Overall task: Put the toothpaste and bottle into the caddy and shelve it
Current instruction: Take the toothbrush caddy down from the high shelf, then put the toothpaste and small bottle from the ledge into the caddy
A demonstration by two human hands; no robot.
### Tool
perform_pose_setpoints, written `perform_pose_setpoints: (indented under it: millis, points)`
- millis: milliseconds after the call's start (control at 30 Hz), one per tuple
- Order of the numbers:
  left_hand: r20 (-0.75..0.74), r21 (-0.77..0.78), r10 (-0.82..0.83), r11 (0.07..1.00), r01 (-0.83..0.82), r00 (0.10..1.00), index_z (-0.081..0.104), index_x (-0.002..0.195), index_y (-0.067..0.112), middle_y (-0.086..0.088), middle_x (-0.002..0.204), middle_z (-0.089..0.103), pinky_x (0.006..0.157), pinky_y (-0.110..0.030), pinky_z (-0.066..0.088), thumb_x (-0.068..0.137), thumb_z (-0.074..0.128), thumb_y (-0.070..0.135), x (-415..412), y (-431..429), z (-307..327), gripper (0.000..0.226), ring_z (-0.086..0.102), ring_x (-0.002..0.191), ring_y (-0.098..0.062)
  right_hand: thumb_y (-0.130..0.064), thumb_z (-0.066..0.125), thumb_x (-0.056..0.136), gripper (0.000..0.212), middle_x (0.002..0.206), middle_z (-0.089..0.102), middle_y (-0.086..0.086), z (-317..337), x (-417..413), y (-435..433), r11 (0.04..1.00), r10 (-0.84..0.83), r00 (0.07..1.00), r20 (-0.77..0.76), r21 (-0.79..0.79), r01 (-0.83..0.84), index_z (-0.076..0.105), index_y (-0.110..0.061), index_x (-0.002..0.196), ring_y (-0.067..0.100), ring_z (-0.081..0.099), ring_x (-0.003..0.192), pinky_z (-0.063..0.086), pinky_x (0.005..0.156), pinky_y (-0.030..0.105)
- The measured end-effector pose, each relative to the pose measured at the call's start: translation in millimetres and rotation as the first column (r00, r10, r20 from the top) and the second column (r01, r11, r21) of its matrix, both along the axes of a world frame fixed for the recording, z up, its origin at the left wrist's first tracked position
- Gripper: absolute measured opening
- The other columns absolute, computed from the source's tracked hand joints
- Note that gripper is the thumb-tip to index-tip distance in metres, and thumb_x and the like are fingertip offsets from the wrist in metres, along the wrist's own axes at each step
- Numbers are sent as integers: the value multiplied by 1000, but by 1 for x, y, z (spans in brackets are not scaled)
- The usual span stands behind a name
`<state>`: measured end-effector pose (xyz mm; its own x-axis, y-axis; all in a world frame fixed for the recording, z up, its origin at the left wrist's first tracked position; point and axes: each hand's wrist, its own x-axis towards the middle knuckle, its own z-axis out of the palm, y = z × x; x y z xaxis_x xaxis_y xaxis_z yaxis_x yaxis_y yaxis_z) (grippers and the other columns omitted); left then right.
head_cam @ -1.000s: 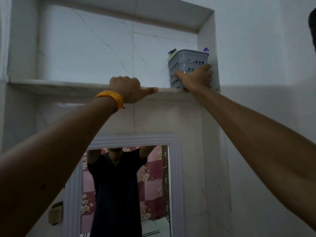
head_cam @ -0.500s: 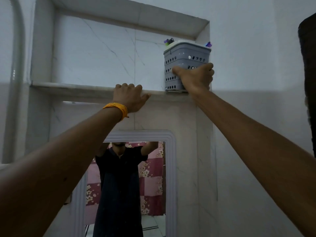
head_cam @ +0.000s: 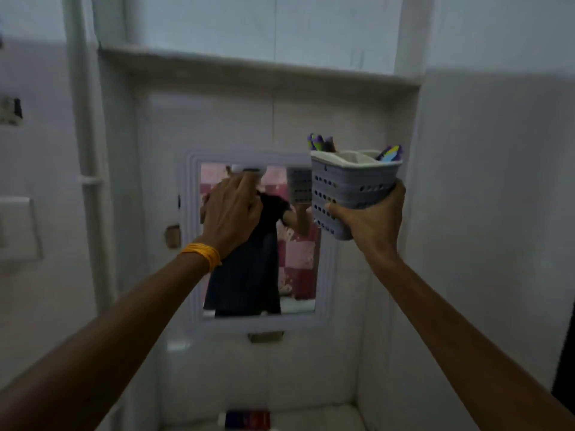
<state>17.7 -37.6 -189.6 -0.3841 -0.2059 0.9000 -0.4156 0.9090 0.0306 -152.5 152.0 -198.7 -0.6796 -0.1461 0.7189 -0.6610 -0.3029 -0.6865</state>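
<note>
Caddy (head_cam: 348, 185), grey and perforated, is held in the air in front of the wall, just right of the mirror (head_cam: 258, 244) and well below the shelf (head_cam: 258, 66). Its long axis runs near vertical, open mouth upward, with the top leaning slightly to the left. Purple and coloured item tips (head_cam: 322, 143) stick up out of its compartments; what they are cannot be told. The right hand (head_cam: 370, 225) grasps the caddy from below and behind, fingers wrapped round its lower wall, forearm raised and rising toward the mirror's right edge. The left hand (head_cam: 233, 213), with a yellow wristband (head_cam: 203, 255), is raised in front of the mirror, fingers curled around a blurred white object (head_cam: 249, 171); what it is cannot be made out. Below the mirror, at the frame's lower edge, a red and blue tube (head_cam: 245, 419) lies on its side on a white ledge (head_cam: 326, 415).
</note>
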Motion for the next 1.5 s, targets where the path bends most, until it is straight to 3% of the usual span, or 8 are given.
perform_pose_setpoints:
  millis: [200, 300, 500, 633, 867, 1133, 1433, 1500]
  points:
    - [195, 280, 30, 956, -85, 980, 52, 132, 10, -14, 115, 66, 76, -44, 53, 91, 54, 19, 39, -10, -162, 42, 63, 95, -34, -42, 99, 50, 121, 150, 56, 10, -170, 13, 5, 985, 7, 989, 148, 169, -32, 41, -8, 150, 26, 59, 135, 53, 110, 40]
    - [286, 427, 29, 891, -155, 958, 53, 129, 9, -17, 116, 66, 82, -45, 53, 92, 57, 21, 55, -5, -227, 39, 62, 100, -37, -24, 105, 52, 118, 149, 55, 12, -240, 19, 9, 967, -23, 969, 248, 250, -42, 41, -5, 150, 24, 58, 136, 51, 114, 46]
    - [490, 595, -40, 746, -300, 871, 46, 139, 10, -17, 131, 61, 93, -45, 49, 95, 54, 25, 78, 4, -337, 48, 57, 117, -35, -7, 105, 55, 112, 147, 56, 11, -352, 37, 15, 942, -41, 929, 367, 324, -86, 42, -1, 148, 14, 56, 128, 45, 103, 6]
    - [614, 621, -113, 681, -389, 781, 47, 137, 13, -14, 129, 62, 90, -43, 51, 93, 55, 28, 92, 5, -393, 47, 58, 114, -33, -10, 106, 52, 119, 150, 56, 12, -411, 50, 19, 905, -76, 902, 425, 410, -117, 40, -4, 151, 25, 59, 137, 52, 115, 40]
    - [789, 575, -218, 591, -566, 575, 47, 139, 10, -16, 133, 59, 94, -42, 48, 92, 60, 32, 107, -2, -462, 53, 53, 122, -35, -10, 107, 52, 120, 146, 59, 8, -469, 59, 16, 896, -65, 850, 523, 405, -181, 40, -6, 151, 20, 63, 129, 47, 96, 1]
    - [838, 524, -234, 600, -605, 494, 49, 137, 14, -14, 136, 58, 100, -43, 47, 89, 62, 23, 114, -11, -500, 51, 51, 125, -34, -15, 107, 52, 128, 152, 54, 8, -505, 62, 15, 889, -157, 841, 518, 445, -108, 35, -10, 158, 23, 59, 138, 54, 113, 42]
    - [836, 507, -215, 655, -560, 505, 61, 122, 12, -12, 124, 64, 96, -38, 50, 86, 69, 42, 113, -22, -511, 47, 56, 114, -28, -34, 101, 43, 135, 153, 56, 11, -507, 74, 24, 937, -52, 790, 611, 303, -172, 34, -7, 157, 18, 61, 135, 52, 103, 11]
    - [803, 559, -248, 629, -541, 541, 62, 120, 12, -12, 122, 66, 96, -37, 50, 87, 70, 41, 115, -22, -510, 45, 59, 112, -27, -29, 103, 43, 133, 151, 58, 15, -513, 72, 26, 932, -73, 779, 623, 321, -169, 35, -4, 154, 23, 63, 135, 56, 107, 23]
